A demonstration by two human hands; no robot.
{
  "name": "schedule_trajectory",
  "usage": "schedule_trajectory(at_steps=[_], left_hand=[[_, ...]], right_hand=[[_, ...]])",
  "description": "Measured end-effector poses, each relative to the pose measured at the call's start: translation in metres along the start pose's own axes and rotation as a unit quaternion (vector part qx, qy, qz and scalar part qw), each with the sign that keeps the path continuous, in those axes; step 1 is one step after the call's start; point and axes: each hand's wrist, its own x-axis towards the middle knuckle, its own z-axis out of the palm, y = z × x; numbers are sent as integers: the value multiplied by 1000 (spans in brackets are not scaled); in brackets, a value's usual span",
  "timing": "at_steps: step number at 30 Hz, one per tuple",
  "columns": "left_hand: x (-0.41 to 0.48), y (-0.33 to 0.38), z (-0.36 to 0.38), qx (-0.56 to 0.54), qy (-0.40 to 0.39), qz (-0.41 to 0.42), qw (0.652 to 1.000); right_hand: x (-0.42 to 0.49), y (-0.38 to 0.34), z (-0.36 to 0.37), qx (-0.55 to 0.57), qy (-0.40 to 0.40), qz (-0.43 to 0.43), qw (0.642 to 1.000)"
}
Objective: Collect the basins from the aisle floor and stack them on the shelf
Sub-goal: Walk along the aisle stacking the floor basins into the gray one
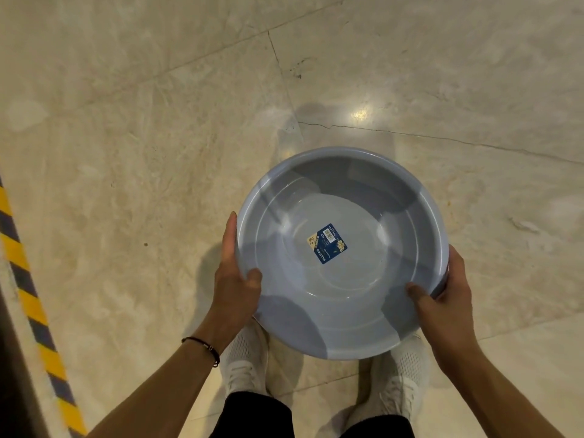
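Observation:
A round blue-grey plastic basin (363,311) with a blue label stuck on its bottom is held level above the floor, in front of my feet. My left hand (235,279) grips its left rim, thumb hooked inside and fingers along the outside. My right hand (442,298) grips the right rim the same way, thumb over the edge. At the right rim a second darker edge shows just beneath, so another basin may be nested under it. No shelf is in view.
Beige marble floor tiles (158,153) fill the view. A yellow-and-black hazard stripe (28,295) runs along the left edge beside a dark strip. My white shoes (245,365) stand directly under the basin.

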Motion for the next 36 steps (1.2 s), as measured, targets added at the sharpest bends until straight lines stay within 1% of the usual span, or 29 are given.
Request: schedule_trajectory(at_steps=[4,7,10,15,17,22,26,29,36], left_hand=[[1,7,-5,7,-3,31,999],[-4,16,-15,-19,-19,15,1000],[-24,41,-31,-29,-39,10,999],[-70,99,-64,-31,-59,24,998],[-91,125,-78,-30,-61,26,997],[-147,212,-120,-32,-75,41,996],[-208,287,-159,-25,-95,16,995],[-248,340,-191,-30,-85,39,995],[-332,448,-247,-42,-104,92,989]], right_hand=[[-1,-6,-1,1,2,-5,1000],[-15,-16,-8,15,3,-11,1000],[-41,-36,-21,37,-8,2,999],[-92,-79,-61,28,2,25,999],[-115,-99,-80,35,5,33,999],[-178,-179,-134,69,19,-6,997],[-243,-244,-177,97,44,10,994],[-291,-291,-207,124,57,7,991],[-389,-380,-282,177,76,-11,981]])
